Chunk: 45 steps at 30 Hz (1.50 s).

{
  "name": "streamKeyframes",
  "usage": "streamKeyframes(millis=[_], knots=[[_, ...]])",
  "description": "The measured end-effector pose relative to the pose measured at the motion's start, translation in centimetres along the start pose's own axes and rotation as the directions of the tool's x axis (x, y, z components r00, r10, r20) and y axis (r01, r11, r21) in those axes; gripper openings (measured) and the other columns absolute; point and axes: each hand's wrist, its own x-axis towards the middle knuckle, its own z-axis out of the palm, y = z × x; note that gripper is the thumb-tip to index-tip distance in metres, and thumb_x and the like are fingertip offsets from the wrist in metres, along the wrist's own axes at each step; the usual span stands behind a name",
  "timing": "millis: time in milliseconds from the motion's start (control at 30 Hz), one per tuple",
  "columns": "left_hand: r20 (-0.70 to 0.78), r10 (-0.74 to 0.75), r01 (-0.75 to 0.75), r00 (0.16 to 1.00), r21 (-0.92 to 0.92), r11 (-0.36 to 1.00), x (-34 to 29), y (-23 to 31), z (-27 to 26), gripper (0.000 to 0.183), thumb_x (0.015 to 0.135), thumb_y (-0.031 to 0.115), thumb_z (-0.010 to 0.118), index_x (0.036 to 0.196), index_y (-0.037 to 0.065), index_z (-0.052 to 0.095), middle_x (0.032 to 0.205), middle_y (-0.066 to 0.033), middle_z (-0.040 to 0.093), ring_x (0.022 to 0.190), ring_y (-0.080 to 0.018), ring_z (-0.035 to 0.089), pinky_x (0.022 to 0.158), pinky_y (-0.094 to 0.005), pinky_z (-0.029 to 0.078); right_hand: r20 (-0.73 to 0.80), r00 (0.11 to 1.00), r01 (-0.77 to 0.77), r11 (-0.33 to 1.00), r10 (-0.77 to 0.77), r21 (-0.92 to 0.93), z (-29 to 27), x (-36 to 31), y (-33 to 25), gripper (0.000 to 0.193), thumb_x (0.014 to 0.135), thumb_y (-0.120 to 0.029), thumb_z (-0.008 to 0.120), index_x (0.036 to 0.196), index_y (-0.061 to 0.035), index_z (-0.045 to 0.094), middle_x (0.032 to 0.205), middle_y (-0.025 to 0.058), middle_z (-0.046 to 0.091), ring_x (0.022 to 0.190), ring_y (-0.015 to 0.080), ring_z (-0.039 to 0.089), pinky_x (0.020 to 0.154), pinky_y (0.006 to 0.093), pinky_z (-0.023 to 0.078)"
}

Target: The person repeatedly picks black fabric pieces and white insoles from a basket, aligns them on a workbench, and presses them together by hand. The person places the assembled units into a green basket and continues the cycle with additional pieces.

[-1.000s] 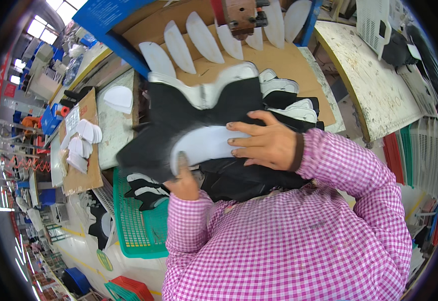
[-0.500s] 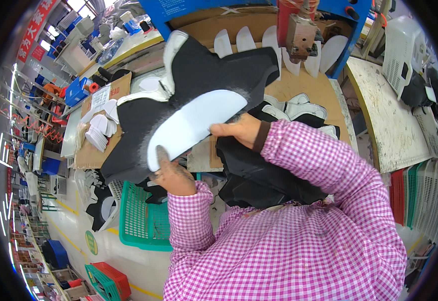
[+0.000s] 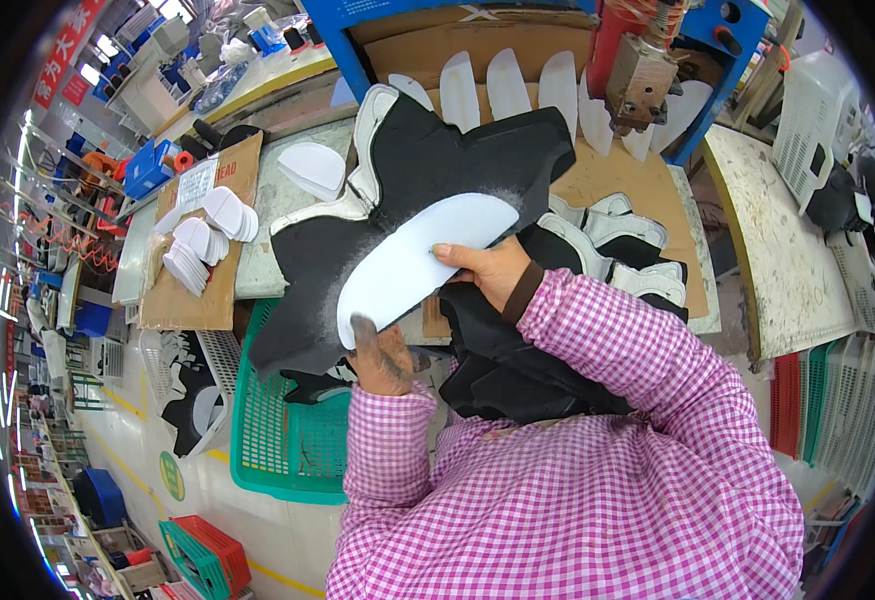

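A black shoe upper (image 3: 447, 150) with a white lined collar edge spreads out in front of me. Across its lower edge lies a white crescent-shaped stiffener piece (image 3: 407, 262), ringed by greyish smudges. My left hand (image 3: 383, 362) grips the near left end, a darkened finger or thumb on the white piece and the rest beneath. With its thumb on the white piece, my right hand (image 3: 494, 272) pinches the near edge farther right; its other fingers are mostly hidden. A pile of black uppers (image 3: 517, 360) lies under and beside my right forearm, white collars (image 3: 622, 235) showing.
Several white stiffeners (image 3: 507, 85) stand in a row below a blue-framed machine with a metal head (image 3: 642, 85). More white pieces lie on cardboard (image 3: 147, 295) and on the left tabletop. A green basket (image 3: 247, 460) sits below left; a worn table (image 3: 782, 250) stands right.
The view has shifted somewhat. Both hands have moved a little right with the upper, baring white pieces on the left tabletop. My right thumb lies farther in on the white piece.
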Motion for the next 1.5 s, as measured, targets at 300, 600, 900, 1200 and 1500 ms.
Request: streamKeyframes(millis=[300, 600, 900, 1200, 1500], knots=[[0.084, 0.351, -0.31, 0.933, 0.687, 0.658, -0.5, 1.8, 1.6, 0.032, 0.086, 0.002, 0.056, 0.114, -0.011, 0.054, 0.111, -0.0182, 0.061, 0.099, -0.0289, 0.06, 0.092, -0.039, 0.045, 0.101, 0.979, 0.199, 0.947, -0.178, -0.251, -0.8, -1.1, -1.1, 0.036, 0.085, -0.016, 0.067, 0.114, 0.0025, 0.055, 0.105, 0.0111, 0.062, 0.092, 0.019, 0.062, 0.071, 0.0297, 0.054], [0.41, 0.383, -0.502, 0.828, 0.846, 0.181, -1.8, 1.2, 5.1, 0.044, 0.089, 0.008, 0.053, 0.13, -0.005, 0.044, 0.124, -0.0216, 0.054, 0.117, -0.0352, 0.051, 0.101, -0.0406, 0.037, 0.614, 0.584, 0.757, 0.084, -0.53, -0.648, 1.9, -2.0, -1.6, 0.056, 0.083, -0.006, 0.06, 0.136, -0.0061, 0.042, 0.114, 0.0252, 0.059, 0.086, 0.0352, 0.065, 0.07, 0.0313, 0.055], [0.323, -0.289, -0.237, 0.901, 0.926, 0.295, -3.1, 2.2, -1.9, 0.039, 0.081, 0.008, 0.064, 0.117, -0.003, 0.054, 0.11, -0.0173, 0.062, 0.097, -0.0265, 0.06, 0.084, -0.0334, 0.045, 0.553, 0.658, 0.711, 0.179, -0.511, -0.68, 0.6, -0.1, 0.1, 0.043, 0.081, -0.004, 0.057, 0.123, -0.0088, 0.052, 0.095, 0.0219, 0.064, 0.079, 0.0342, 0.065, 0.067, 0.0388, 0.053], [-0.067, 0.032, -0.024, 0.997, 0.123, 0.992, -7.9, 16.6, -8.7, 0.063, 0.09, 0.05, 0.049, 0.12, -0.006, 0.049, 0.114, -0.0215, 0.058, 0.092, -0.0245, 0.063, 0.073, -0.0334, 0.056, 0.901, 0.248, 0.866, -0.335, -0.356, -0.371, 5.1, -2.7, -1.5, 0.048, 0.083, -0.013, 0.053, 0.13, -0.0204, 0.05, 0.122, 0.0172, 0.056, 0.098, 0.0292, 0.061, 0.082, 0.0352, 0.052], [-0.302, 0.187, 0.119, 0.935, 0.763, 0.635, -8.4, 18.1, -11.8, 0.019, 0.079, 0.01, 0.058, 0.089, -0.007, 0.059, 0.097, -0.0178, 0.062, 0.086, -0.0247, 0.063, 0.08, -0.0365, 0.054, 0.917, 0.351, 0.863, -0.315, -0.188, -0.395, 5.6, -6.4, -0.5, 0.047, 0.089, -0.015, 0.045, 0.136, -0.0193, 0.041, 0.134, 0.0219, 0.045, 0.118, 0.0328, 0.049, 0.093, 0.0433, 0.043]])
